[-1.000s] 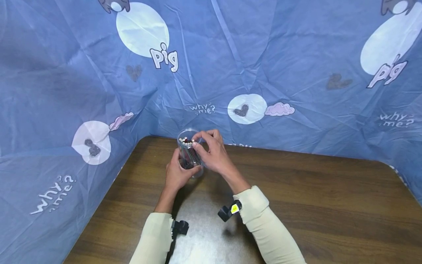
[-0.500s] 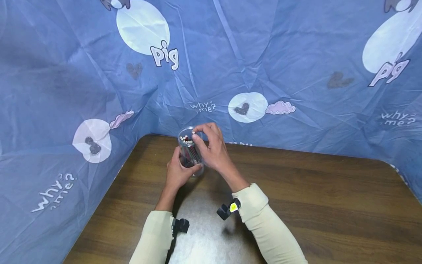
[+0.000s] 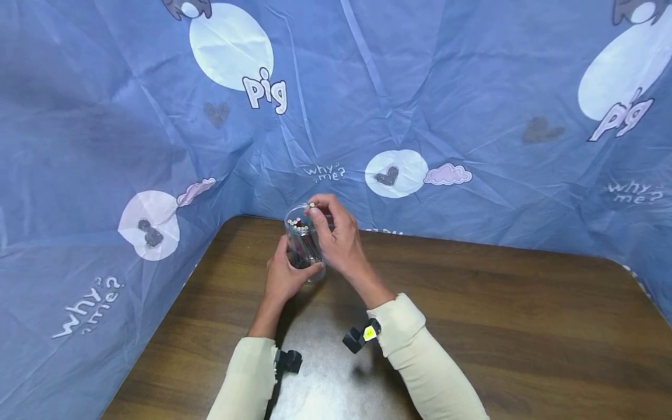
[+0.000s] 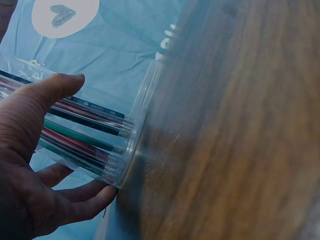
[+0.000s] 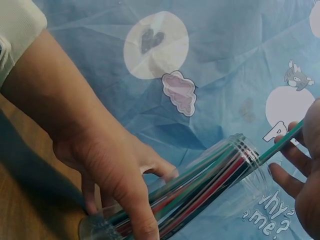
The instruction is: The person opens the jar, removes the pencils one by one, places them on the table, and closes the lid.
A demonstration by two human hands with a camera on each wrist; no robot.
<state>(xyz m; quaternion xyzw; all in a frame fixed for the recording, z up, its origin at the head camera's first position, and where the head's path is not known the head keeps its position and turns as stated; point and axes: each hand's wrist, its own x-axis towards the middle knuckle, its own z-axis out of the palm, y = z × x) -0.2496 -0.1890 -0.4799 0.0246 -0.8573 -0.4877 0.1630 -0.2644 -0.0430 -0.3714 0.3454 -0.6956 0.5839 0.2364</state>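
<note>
A clear plastic jar (image 4: 150, 86) holds several slim pencils (image 5: 210, 175) in green, red and dark colours. My left hand (image 3: 283, 273) grips the jar low down, thumb on the near side and fingers around the far side. In the left wrist view the jar's base meets the table or is very close to it. At the jar's mouth, my right hand (image 3: 340, 238) pinches one green pencil (image 5: 279, 145) near its pale top end. That pencil is drawn partly up past the rim, while its lower part is still inside. The other pencils' pale ends sit below the rim.
A brown wood-grain table (image 3: 504, 315) extends to the right and toward the front. Behind and to the left hangs a blue printed cloth (image 3: 446, 76), close behind the jar. Small black cameras (image 3: 290, 361) are strapped at both wrists.
My right hand has risen slightly from among the pencil ends, lifting the pinched pencil up above the others. The left hand keeps its hold on the jar, nearly unmoved.
</note>
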